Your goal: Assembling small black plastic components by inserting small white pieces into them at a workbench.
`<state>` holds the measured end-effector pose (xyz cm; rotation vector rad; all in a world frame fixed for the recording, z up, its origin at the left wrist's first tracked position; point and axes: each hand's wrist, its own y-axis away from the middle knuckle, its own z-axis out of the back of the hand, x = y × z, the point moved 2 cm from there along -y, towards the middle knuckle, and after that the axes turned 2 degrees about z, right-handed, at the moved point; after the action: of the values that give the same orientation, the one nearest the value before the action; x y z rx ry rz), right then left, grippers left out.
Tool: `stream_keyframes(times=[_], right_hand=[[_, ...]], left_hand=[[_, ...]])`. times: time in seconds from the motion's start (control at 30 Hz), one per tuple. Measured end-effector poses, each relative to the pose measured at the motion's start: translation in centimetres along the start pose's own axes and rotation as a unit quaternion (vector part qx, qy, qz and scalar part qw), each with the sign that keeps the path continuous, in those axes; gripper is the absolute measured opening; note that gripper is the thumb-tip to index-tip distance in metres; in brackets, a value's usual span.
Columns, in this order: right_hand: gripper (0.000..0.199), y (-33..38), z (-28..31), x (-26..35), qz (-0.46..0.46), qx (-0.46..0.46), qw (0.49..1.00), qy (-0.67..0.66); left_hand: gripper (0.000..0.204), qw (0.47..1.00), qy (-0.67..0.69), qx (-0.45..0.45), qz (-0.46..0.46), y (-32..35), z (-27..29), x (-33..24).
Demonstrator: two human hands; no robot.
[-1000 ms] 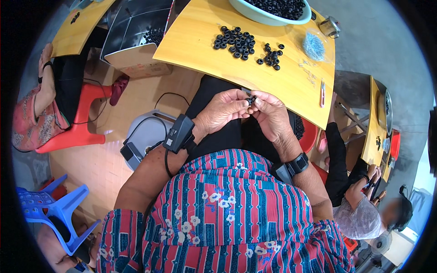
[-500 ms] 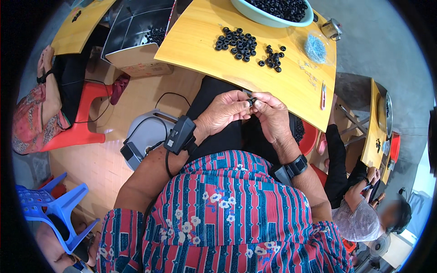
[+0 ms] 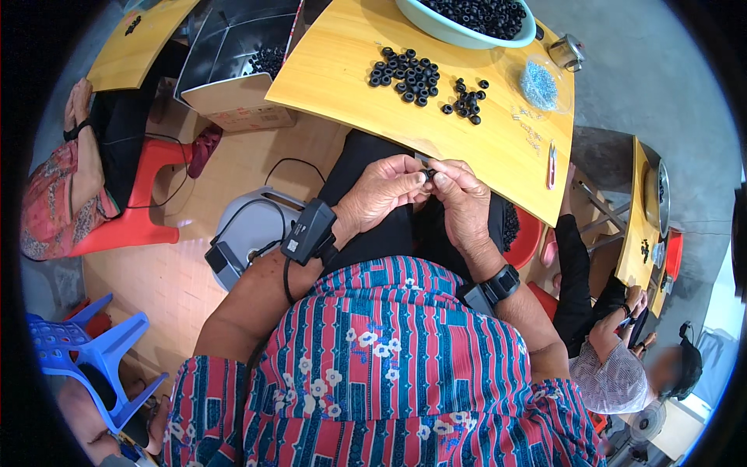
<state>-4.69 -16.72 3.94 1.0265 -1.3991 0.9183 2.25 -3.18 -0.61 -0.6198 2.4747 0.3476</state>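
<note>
Small black piece (image 3: 429, 175) sits near the centre of the frame, pinched between the fingertips of both the left hand (image 3: 381, 191) and the right hand (image 3: 465, 204), so it appears unfinished. Above, the surface (image 3: 334, 86) bears a larger group of black ring-shaped pieces (image 3: 410, 75) and a smaller cluster (image 3: 471, 100), with many more in the pale green bowl (image 3: 467, 38); which are done cannot be told. Since the earlier frames, both groups look unchanged, the grip persists, and the right wrist has shifted slightly leftward.
</note>
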Motion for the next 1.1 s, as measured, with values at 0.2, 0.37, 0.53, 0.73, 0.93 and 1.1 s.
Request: stream_keyframes(times=[0.2, 0.37, 0.53, 0.73, 0.93, 1.1], right_hand=[[0.018, 0.0, 0.0, -0.5, -0.015, -0.008, 0.996, -0.086], [0.017, 0.0, -0.2, -0.4, -0.039, -0.021, 0.993, -0.112], [0.016, -0.2, -0.2, 0.4, 0.046, -0.017, 0.998, 0.038], [0.016, -0.3, -0.1, 0.4, 0.042, -0.008, 0.998, 0.043], [0.016, -0.1, -0.1, 0.2, -0.001, -0.003, 0.999, -0.032], [0.016, -0.1, 0.1, -0.1, -0.021, 0.005, 0.998, -0.054]], left_hand=[[0.016, 1.000, -0.007, -0.022, -0.014, 0.0, -0.5, 0.0], [0.016, 0.999, -0.006, -0.031, -0.019, 0.1, -0.6, -0.1], [0.013, 1.000, -0.012, -0.014, -0.020, -0.1, 0.1, 0.2], [0.014, 1.000, 0.002, -0.019, -0.021, 0.0, -0.2, 0.1], [0.014, 0.999, -0.016, -0.027, -0.015, 0.0, -0.3, -0.1], [0.014, 0.999, -0.021, -0.033, -0.017, 0.0, -0.4, 0.0]])
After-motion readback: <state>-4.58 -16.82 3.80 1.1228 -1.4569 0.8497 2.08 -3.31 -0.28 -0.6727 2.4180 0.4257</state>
